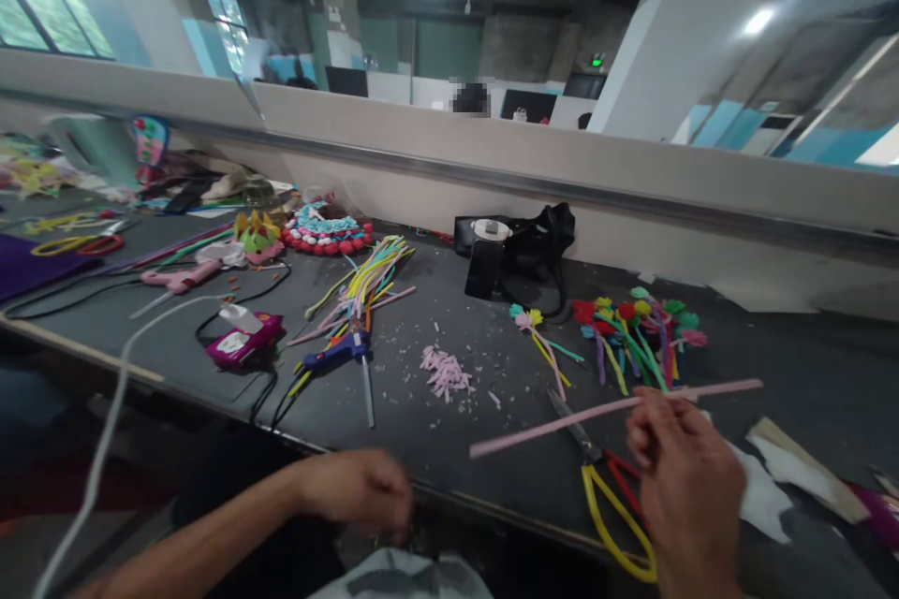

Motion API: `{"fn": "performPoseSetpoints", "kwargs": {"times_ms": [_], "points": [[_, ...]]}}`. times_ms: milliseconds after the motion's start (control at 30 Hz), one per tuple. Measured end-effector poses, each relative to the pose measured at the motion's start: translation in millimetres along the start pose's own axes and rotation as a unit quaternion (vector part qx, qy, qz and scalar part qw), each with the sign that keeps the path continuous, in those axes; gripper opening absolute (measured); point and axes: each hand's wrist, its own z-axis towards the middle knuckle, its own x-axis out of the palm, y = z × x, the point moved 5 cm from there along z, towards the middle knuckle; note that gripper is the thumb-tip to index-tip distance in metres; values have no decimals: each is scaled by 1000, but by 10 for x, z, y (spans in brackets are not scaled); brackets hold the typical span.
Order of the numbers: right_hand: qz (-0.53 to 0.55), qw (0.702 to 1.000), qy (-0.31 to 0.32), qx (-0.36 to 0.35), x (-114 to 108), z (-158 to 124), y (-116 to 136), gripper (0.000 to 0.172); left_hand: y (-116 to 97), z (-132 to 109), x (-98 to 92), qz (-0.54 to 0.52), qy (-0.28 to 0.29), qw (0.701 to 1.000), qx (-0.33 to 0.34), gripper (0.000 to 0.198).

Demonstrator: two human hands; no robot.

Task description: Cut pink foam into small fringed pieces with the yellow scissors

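A long pale-pink pipe cleaner [554, 430] is pinched between the thumb and fingers of my right hand [681, 459], sticking out on both sides above the table. Beneath it lie scissors [594, 473] with yellow and red handles. My left hand [375, 491] is curled closed at the table's front edge, slightly blurred, with nothing seen in it. A small pile of cut pink pieces [445, 372] rests mid-table. Beyond my right hand lie several pipe-cleaner flowers [639, 332], with a smaller group of flowers [530, 320] to their left.
A blue glue gun [341, 351] lies by a bundle of coloured pipe cleaners [375, 276]. Further left are a pink glue gun [181, 278] and a purple tissue pack [243, 339]. A phone [483, 267] and black bag [544, 239] stand by the partition. White paper [762, 491] lies right.
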Motion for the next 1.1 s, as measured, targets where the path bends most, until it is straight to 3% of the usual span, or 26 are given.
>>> {"fn": "performPoseSetpoints", "kwargs": {"times_ms": [67, 133, 233, 300, 433, 567, 633, 700, 800, 867, 900, 967, 1100], "points": [[-3, 1000, 14, 15, -59, 93, 28, 32, 24, -224, -146, 129, -26, 991, -21, 24], [-25, 997, 65, 45, 71, 44, -10, 32, -224, -332, -253, 186, -89, 978, 34, 23], [-23, 979, 183, 87, 484, -210, -113, 31, -788, -258, -354, 159, -289, 933, 147, 21], [-6, 969, 212, 125, 706, -369, -186, 32, -1021, -48, -312, 123, -364, 904, 187, 23], [10, 962, 228, 149, 883, -464, -263, 33, -987, 551, -74, -104, -244, 947, 183, 28], [-97, 956, 257, 104, 791, -378, -286, 35, -820, 773, -53, -273, -191, 933, 137, 25], [-221, 946, 239, -2, 694, -318, -215, 34, -791, 798, -87, -334, -161, 921, 121, 23], [-319, 917, 155, -181, 597, -288, -32, 28, -771, 810, -116, -367, -140, 915, 98, 21], [-377, 818, 107, -422, 606, -371, 195, 21, -761, 819, -133, -369, -129, 916, 88, 18], [-412, 755, 144, -490, 683, -399, 205, 24, -769, 818, -133, -361, -130, 918, 103, 17], [-425, 738, 161, -498, 715, -390, 181, 22, -775, 813, -139, -358, -137, 916, 115, 17], [-430, 735, 194, -487, 757, -365, 97, 15, -785, 793, -167, -358, -166, 908, 142, 19], [-373, 771, 297, -423, 835, -454, -151, 10, -786, 770, -232, -342, -236, 891, 180, 24]]}}
